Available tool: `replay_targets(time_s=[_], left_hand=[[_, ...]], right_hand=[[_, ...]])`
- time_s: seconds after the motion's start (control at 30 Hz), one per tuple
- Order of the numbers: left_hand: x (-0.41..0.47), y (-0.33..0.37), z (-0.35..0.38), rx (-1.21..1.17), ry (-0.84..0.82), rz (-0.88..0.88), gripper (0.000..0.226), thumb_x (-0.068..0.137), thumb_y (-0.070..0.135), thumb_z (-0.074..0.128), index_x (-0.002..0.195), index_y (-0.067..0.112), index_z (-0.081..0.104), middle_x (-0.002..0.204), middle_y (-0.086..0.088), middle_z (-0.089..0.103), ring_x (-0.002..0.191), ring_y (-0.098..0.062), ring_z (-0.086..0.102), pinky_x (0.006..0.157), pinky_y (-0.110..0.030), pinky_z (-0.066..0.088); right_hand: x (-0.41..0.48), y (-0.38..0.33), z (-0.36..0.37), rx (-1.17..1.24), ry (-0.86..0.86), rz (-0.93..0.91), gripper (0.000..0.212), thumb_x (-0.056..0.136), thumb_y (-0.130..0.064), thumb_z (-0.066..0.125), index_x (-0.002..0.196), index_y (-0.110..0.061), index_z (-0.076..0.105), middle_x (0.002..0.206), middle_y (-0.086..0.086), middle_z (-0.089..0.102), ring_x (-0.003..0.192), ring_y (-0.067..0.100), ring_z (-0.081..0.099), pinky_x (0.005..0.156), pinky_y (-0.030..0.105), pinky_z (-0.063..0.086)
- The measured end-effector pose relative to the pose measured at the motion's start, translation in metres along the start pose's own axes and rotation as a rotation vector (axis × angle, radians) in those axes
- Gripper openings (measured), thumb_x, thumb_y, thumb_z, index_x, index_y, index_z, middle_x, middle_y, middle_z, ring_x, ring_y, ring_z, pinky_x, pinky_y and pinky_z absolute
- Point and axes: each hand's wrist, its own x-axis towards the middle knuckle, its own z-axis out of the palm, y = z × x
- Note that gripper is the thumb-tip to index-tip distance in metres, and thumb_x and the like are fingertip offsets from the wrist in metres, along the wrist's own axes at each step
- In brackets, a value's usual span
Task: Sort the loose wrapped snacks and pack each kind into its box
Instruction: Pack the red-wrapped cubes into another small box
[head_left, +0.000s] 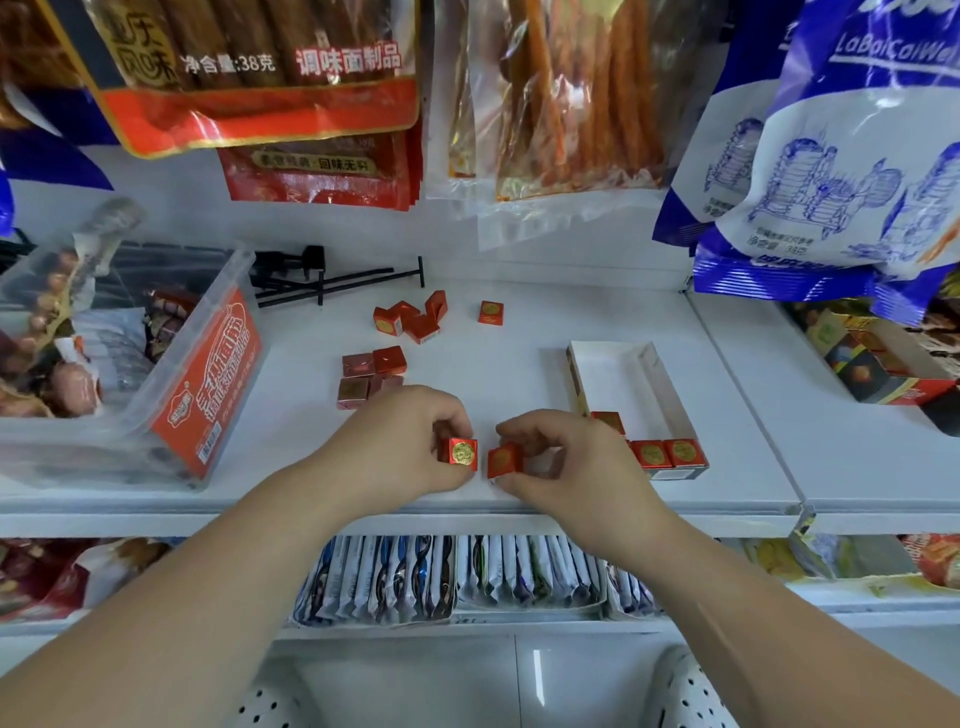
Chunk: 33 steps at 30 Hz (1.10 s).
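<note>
My left hand (410, 441) pinches a red foil cube with a gold seal (460, 453) near the shelf's front edge. Just beside it, my right hand (566, 457) pinches a second red cube (503, 460). A white open box (660, 379) lies to the right, with three red cubes (652, 453) at its near end. Loose red cubes sit in a cluster (410, 317) further back, with one apart (491, 313). Darker pinkish-red cubes (371, 374) lie behind my left hand.
A clear plastic tub (171, 374) with a red label and wrapped sausages stands at the left. Black metal hooks (332, 283) lie at the back. Hanging snack bags (571, 104) fill the top. A carton (883, 364) sits at the right. Packets (447, 577) line the shelf below.
</note>
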Motion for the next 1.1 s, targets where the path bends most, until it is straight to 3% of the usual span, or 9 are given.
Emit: replay_targets(time_s=[0.23,0.33,0.43,0.57,0.67,0.73,0.83,0.93,1.1], left_hand=[[0.002,-0.006,0.0,0.041,-0.008,0.023,0.031,0.068,0.036,0.086,0.092,0.033,0.066,0.079,0.012,0.058,0.072,-0.004,0.053,0.064,-0.023,0.044],[0.0,-0.005,-0.005,0.067,-0.084,0.032,0.047,0.069,0.042,0.084,0.111,0.043,0.063,0.088,0.016,0.054,0.078,0.002,0.051,0.067,-0.014,0.039],[0.001,-0.007,-0.009,0.101,-0.176,0.045,0.047,0.074,0.029,0.078,0.118,0.04,0.064,0.095,0.016,0.054,0.085,0.008,0.049,0.068,-0.006,0.036],[0.005,-0.008,-0.008,0.115,-0.139,0.015,0.024,0.074,0.036,0.081,0.096,0.032,0.072,0.085,0.012,0.058,0.078,-0.004,0.054,0.071,-0.021,0.045],[0.005,-0.007,-0.005,0.184,-0.047,-0.04,0.037,0.063,0.06,0.08,0.076,0.029,0.066,0.077,0.012,0.058,0.077,-0.008,0.052,0.069,-0.035,0.051],[0.003,-0.004,-0.005,0.206,-0.053,-0.042,0.047,0.06,0.066,0.079,0.091,0.034,0.065,0.081,0.013,0.055,0.079,-0.007,0.05,0.068,-0.032,0.049],[0.001,-0.005,-0.013,0.165,-0.196,-0.028,0.066,0.068,0.044,0.082,0.129,0.043,0.054,0.09,0.014,0.052,0.081,-0.003,0.05,0.071,-0.019,0.042],[0.002,-0.012,-0.017,0.116,-0.2,0.004,0.045,0.076,0.026,0.079,0.116,0.039,0.064,0.091,0.013,0.055,0.077,-0.001,0.05,0.074,-0.016,0.039],[0.005,-0.015,-0.009,0.071,-0.107,0.011,0.032,0.067,0.044,0.085,0.094,0.033,0.072,0.083,0.013,0.058,0.073,-0.004,0.051,0.068,-0.023,0.047]], right_hand=[[0.008,0.01,-0.01,-0.233,-0.03,-0.128,0.033,0.08,-0.023,0.079,0.112,-0.028,0.072,0.095,-0.023,0.065,0.092,-0.003,0.058,0.079,0.002,0.039],[0.012,0.014,-0.017,-0.266,-0.087,-0.121,0.04,0.079,-0.02,0.08,0.117,-0.027,0.07,0.104,-0.015,0.067,0.094,0.001,0.058,0.081,0.003,0.04],[0.014,0.015,-0.018,-0.286,-0.124,-0.135,0.045,0.077,-0.021,0.081,0.12,-0.024,0.068,0.107,-0.01,0.064,0.091,0.003,0.059,0.083,0.009,0.044],[0.013,0.016,-0.017,-0.312,-0.127,-0.165,0.041,0.079,-0.022,0.079,0.119,-0.022,0.069,0.104,-0.009,0.062,0.089,0.003,0.057,0.085,0.012,0.044],[0.012,0.016,-0.018,-0.322,-0.132,-0.18,0.036,0.079,-0.022,0.078,0.115,-0.023,0.071,0.102,-0.011,0.062,0.088,0.002,0.057,0.085,0.014,0.045],[0.011,0.016,-0.018,-0.324,-0.129,-0.192,0.033,0.079,-0.023,0.077,0.112,-0.024,0.072,0.1,-0.011,0.061,0.087,0.001,0.056,0.084,0.016,0.046],[0.01,0.017,-0.018,-0.325,-0.121,-0.196,0.031,0.079,-0.023,0.076,0.11,-0.022,0.073,0.098,-0.01,0.061,0.083,0.0,0.055,0.082,0.012,0.044],[0.011,0.017,-0.018,-0.337,-0.115,-0.2,0.029,0.08,-0.026,0.077,0.109,-0.023,0.073,0.097,-0.009,0.061,0.081,0.0,0.054,0.078,0.008,0.041],[0.009,0.014,-0.018,-0.288,-0.109,-0.222,0.029,0.081,-0.03,0.077,0.109,-0.025,0.073,0.096,-0.01,0.062,0.083,0.003,0.057,0.077,0.013,0.046]])
